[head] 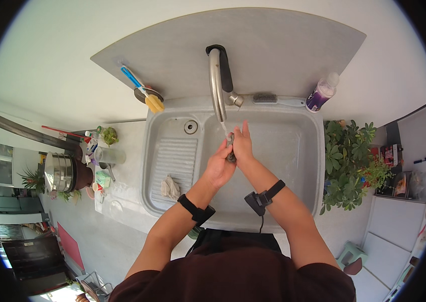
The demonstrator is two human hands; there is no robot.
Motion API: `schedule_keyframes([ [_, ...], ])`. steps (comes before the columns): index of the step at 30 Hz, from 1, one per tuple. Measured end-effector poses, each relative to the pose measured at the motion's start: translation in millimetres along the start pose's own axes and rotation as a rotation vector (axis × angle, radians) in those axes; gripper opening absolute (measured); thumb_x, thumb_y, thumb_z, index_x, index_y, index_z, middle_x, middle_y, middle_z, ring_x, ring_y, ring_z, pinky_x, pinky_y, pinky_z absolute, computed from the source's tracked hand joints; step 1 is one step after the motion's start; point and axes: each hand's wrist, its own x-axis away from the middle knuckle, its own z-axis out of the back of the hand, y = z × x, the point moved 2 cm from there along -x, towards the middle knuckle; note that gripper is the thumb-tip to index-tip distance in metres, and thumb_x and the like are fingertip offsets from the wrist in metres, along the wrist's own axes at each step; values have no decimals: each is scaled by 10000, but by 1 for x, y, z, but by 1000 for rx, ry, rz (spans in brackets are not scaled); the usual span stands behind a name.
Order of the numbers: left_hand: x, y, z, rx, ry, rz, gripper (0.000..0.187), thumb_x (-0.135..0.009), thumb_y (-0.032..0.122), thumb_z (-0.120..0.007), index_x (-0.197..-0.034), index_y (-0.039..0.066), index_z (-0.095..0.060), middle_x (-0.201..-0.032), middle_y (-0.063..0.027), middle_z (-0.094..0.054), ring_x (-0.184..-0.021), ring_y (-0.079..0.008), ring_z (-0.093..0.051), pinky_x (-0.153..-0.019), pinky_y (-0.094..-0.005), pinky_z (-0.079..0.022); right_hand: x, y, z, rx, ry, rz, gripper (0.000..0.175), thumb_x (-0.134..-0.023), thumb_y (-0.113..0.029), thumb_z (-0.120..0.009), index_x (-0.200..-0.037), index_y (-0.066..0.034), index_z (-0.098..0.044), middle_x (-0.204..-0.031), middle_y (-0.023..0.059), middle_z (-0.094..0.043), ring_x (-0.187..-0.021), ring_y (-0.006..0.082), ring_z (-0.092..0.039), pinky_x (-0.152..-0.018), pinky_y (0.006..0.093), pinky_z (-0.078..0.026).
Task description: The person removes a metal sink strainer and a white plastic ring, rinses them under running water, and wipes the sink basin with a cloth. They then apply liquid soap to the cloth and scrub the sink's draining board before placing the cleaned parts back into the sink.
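Water runs from the metal faucet onto a small grey wet cloth between my hands, above the sink basin. My left hand grips the cloth from the left side. Against its right side lies my right hand, palm inward with fingers extended; whether it grips the cloth too is hard to tell. A beige crumpled cloth rests on the ribbed drainboard to the left.
Behind the basin lie a brush with bristles and a purple-labelled bottle. A blue-handled yellow sponge brush hangs at the back left. Leafy plants border the sink's right side; a clear container stands on the left counter.
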Motion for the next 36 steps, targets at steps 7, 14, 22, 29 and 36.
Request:
schedule_keyframes([
  [7,0,-2,-2,-49,10,-59,470,-1036,304,-452,-1466,129,-377,-1440,-24,-458,-1290,-206,-455,-1106,-369,-356,8,9,4,223,-83,209,595,-979,-254,-434,-1474,41,-286,-1529,227,-311,-1468,384,-159,-1188,440,-124],
  [14,0,1,-13,-53,72,-104,506,-1023,294,-492,-1478,146,-327,-1445,-58,-431,-1285,-225,-467,-1096,-394,-380,9,1,0,544,-87,173,768,-1003,-543,-314,-1527,-1,-171,-1580,237,-167,-1490,375,-14,-1181,487,0],
  [22,-14,-2,-7,-158,95,-82,411,-974,91,-548,-1376,122,-463,-1257,-115,-552,-1044,-228,-582,-814,-343,-522,-12,-23,29,307,-16,74,859,-968,-651,-288,-1502,20,-253,-1553,223,-259,-1466,368,-147,-1176,473,-54],
  [29,-23,4,-9,-213,143,-41,206,-984,186,-574,-1161,86,-541,-817,-46,-543,-592,-134,-487,-451,-254,-362,-2,-41,121,89,190,58,712,-997,-571,-358,-1471,-39,-359,-1490,155,-391,-1404,250,-328,-1131,414,-235],
  [36,-24,11,-35,-434,277,-89,326,-989,423,-540,-928,113,-460,-670,-4,-406,-474,-116,-338,-397,-263,-248,6,-41,152,55,251,-9,576,-1004,-503,-423,-1346,-49,-517,-1324,139,-564,-1256,252,-493,-1017,400,-378],
])
